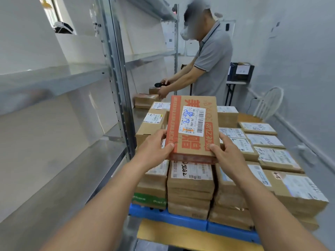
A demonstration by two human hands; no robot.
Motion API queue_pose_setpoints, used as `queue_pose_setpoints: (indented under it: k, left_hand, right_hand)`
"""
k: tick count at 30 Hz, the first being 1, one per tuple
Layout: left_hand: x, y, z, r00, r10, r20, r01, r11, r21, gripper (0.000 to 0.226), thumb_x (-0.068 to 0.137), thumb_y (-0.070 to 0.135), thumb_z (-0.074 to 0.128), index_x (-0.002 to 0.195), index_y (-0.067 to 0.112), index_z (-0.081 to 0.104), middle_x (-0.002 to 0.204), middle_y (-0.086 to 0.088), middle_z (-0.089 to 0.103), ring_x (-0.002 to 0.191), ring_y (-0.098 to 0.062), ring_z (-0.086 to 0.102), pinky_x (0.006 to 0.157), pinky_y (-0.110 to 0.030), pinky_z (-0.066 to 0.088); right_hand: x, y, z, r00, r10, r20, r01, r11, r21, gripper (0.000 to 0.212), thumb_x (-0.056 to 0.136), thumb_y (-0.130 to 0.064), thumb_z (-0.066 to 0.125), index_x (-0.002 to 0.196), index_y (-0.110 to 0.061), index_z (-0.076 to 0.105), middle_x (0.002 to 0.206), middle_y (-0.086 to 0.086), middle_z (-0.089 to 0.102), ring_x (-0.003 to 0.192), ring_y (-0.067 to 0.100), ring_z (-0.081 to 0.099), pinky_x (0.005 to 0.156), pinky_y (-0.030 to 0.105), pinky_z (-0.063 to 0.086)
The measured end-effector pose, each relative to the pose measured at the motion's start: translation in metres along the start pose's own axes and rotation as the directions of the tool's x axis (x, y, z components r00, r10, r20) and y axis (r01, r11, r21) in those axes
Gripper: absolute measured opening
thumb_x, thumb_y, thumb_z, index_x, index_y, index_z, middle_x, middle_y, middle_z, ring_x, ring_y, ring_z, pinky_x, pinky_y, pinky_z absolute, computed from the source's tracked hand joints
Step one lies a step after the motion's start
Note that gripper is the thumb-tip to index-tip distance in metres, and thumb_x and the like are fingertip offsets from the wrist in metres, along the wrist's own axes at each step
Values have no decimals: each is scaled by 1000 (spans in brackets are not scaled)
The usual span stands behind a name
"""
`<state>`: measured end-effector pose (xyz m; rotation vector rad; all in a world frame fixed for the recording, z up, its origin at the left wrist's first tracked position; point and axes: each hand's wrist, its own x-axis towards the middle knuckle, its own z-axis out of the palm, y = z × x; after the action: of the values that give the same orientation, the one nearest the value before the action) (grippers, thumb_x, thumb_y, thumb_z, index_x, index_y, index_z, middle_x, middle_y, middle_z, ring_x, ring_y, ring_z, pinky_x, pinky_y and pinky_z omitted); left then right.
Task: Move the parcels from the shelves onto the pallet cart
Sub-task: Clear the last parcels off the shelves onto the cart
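I hold a flat brown parcel [193, 127] with orange print and a white label above the stacked boxes. My left hand [155, 145] grips its near left corner and my right hand [226, 151] grips its near right corner, thumbs on top. Below it, several labelled cardboard parcels [190, 180] are stacked in rows on the blue pallet cart [170, 217]. The metal shelves [54, 77] stand on the left; two more parcels [145, 100] lie on a low shelf at the far end.
Another person in a grey shirt [212, 64] stands beyond the cart, bent over the far shelf parcels with a black scanner [160, 84]. A white chair [268, 104] and a small table with a dark crate [241, 72] stand at the back right. A wall runs along the right.
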<state>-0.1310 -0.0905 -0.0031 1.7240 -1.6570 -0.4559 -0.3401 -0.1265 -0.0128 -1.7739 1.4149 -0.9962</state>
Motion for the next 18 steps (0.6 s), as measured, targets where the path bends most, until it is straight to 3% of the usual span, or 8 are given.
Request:
queue_pose_setpoints:
  k: [2,4,9,18]
  left_hand:
    - [21,-10,-5,1000,12,9,-12,999,44,39,92,34,54,130,27,48,127,10,56,118,-13,50,100,-40,42]
    - [41,-22,-9,999,29,26,-31,997,72,36,91,36,54,126,30,51,126,9,57,118,-15,50,99,-43,41]
    - [79,-44,-12,997,62,51,-73,961,267,34,92,40,50,125,34,54,127,7,54,121,-17,42,93,-34,35]
    - [101,-64,-3,991,82,108,-116,923,367,40,96,45,40,133,31,47,137,5,47,129,-17,34,104,-36,27]
  right_hand:
    - [17,-2,8,1000,14,-3,-14,1000,-9,36,96,-26,50,132,-33,46,113,-9,65,99,12,62,87,42,52]
    - [32,-4,17,1000,30,-3,-30,999,-14,36,96,-26,49,132,-32,47,111,-10,64,99,12,62,88,40,51]
    - [61,-5,38,997,72,-6,-72,996,-46,38,97,-27,48,135,-26,46,114,-8,60,102,14,58,90,37,48]
    - [84,10,54,993,114,-19,-115,989,-93,33,96,-34,43,128,-32,52,110,-8,64,98,13,60,87,39,49]
